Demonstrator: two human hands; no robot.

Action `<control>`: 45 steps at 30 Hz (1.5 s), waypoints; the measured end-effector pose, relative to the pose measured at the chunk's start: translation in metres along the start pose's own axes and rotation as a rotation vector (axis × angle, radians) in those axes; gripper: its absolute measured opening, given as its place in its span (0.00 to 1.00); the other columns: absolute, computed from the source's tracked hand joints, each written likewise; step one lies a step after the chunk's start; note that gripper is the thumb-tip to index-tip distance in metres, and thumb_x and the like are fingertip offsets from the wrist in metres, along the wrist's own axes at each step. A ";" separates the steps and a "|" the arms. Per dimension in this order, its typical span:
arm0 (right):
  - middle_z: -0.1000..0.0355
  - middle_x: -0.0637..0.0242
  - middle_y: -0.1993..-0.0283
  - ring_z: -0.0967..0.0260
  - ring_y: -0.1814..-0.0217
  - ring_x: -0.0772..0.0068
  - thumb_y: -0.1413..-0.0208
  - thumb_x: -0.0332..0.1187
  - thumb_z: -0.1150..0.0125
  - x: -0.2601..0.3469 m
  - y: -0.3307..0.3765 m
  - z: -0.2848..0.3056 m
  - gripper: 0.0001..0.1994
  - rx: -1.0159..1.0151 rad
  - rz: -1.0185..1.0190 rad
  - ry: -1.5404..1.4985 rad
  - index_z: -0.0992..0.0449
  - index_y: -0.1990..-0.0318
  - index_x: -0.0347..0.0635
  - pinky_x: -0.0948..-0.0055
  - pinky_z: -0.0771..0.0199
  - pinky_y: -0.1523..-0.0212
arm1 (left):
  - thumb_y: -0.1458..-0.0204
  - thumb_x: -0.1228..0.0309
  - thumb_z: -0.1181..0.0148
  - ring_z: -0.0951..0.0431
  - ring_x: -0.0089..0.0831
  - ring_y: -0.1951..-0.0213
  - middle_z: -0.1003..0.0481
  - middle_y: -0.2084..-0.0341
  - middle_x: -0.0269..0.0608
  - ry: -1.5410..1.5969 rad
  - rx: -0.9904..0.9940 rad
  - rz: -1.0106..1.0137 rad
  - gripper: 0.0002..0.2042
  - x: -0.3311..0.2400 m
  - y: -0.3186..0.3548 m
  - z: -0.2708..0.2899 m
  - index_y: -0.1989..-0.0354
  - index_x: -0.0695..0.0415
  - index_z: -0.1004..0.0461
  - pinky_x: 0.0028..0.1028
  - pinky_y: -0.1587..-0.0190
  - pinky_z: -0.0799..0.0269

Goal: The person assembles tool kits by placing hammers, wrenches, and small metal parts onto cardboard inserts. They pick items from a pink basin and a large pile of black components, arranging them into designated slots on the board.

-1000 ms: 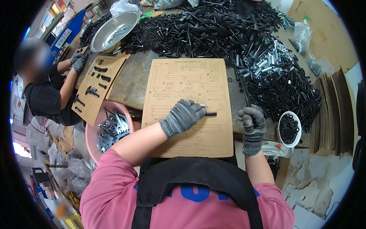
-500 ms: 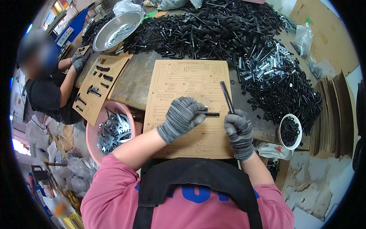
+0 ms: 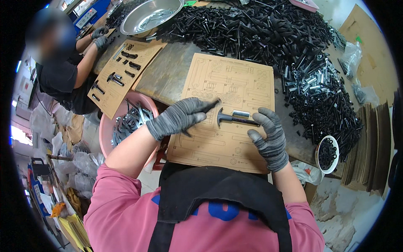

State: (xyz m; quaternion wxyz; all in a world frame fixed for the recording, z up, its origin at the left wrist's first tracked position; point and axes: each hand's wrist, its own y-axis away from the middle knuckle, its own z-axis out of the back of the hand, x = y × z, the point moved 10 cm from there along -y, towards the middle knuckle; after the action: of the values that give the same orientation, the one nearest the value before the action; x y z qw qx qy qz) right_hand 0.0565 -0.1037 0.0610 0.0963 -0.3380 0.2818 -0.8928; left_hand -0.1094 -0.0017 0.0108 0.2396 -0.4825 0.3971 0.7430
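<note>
My left hand (image 3: 178, 119), in a grey knit glove, is closed around a black metal part (image 3: 213, 105). One end sticks out past the fingertips and another dark end shows below the palm; its full shape is hidden. My gloved right hand (image 3: 270, 138) is open, thumb and fingers apart, beside the shaft end of a black T-shaped bolt (image 3: 237, 120). That bolt lies on the printed cardboard sheet (image 3: 247, 164), its crosspiece toward my left hand. A short silver sleeve (image 3: 241, 114) rests just behind the shaft.
Black metal parts (image 3: 235, 29) are heaped along the back, with silver sleeves (image 3: 308, 73) at right. A white bowl of black rings (image 3: 326, 171) stands right. At left are a pink basin (image 3: 105, 138), a steel bowl (image 3: 126, 27) and a co-worker (image 3: 58, 71) by another cardboard sheet (image 3: 105, 105).
My right hand has let go of the black rod it held and opened. The T-shaped bolt and silver sleeve now lie on the sheet. My left hand has shifted left. The whole view has shifted.
</note>
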 end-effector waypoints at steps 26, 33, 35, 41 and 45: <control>0.29 0.62 0.65 0.30 0.66 0.62 0.58 0.32 0.37 -0.049 0.042 0.031 0.12 0.097 -0.182 0.081 0.27 0.63 0.44 0.69 0.29 0.65 | 0.61 0.60 0.39 0.30 0.40 0.66 0.30 0.70 0.45 -0.986 -0.256 -0.732 0.20 -0.048 0.024 -0.036 0.60 0.57 0.29 0.34 0.63 0.35; 0.29 0.63 0.69 0.31 0.67 0.60 0.54 0.36 0.42 -0.081 0.042 0.113 0.09 0.043 -0.236 0.338 0.26 0.64 0.47 0.67 0.30 0.65 | 0.58 0.67 0.42 0.29 0.45 0.66 0.28 0.70 0.47 -0.828 -0.496 -0.494 0.11 -0.019 -0.065 0.038 0.66 0.57 0.27 0.35 0.62 0.33; 0.29 0.63 0.67 0.32 0.64 0.61 0.54 0.35 0.42 -0.100 0.052 0.156 0.10 -0.024 -0.386 0.413 0.26 0.63 0.47 0.66 0.31 0.62 | 0.59 0.68 0.42 0.29 0.45 0.66 0.29 0.72 0.47 -0.907 -0.489 -0.444 0.09 -0.005 -0.086 0.036 0.69 0.56 0.27 0.36 0.62 0.33; 0.31 0.55 0.59 0.32 0.57 0.57 0.54 0.37 0.41 -0.174 0.120 0.321 0.14 -0.343 -0.748 0.942 0.28 0.59 0.43 0.64 0.32 0.56 | 0.59 0.69 0.43 0.30 0.43 0.69 0.30 0.76 0.45 -0.995 -0.535 -0.467 0.06 0.004 -0.094 0.028 0.73 0.57 0.28 0.37 0.64 0.34; 0.35 0.51 0.51 0.37 0.48 0.53 0.56 0.43 0.39 -0.215 0.146 0.349 0.29 -0.288 -1.222 0.976 0.39 0.46 0.45 0.62 0.36 0.49 | 0.59 0.71 0.43 0.30 0.43 0.70 0.30 0.77 0.45 -0.959 -0.561 -0.454 0.06 0.004 -0.093 0.030 0.73 0.57 0.28 0.37 0.65 0.34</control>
State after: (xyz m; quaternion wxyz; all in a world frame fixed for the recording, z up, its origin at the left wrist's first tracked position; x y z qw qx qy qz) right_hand 0.4456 -0.2986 0.0737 -0.5894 -0.0124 0.1694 -0.7898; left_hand -0.0579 0.0757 -0.0203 0.4086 -0.2111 -0.0796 0.8844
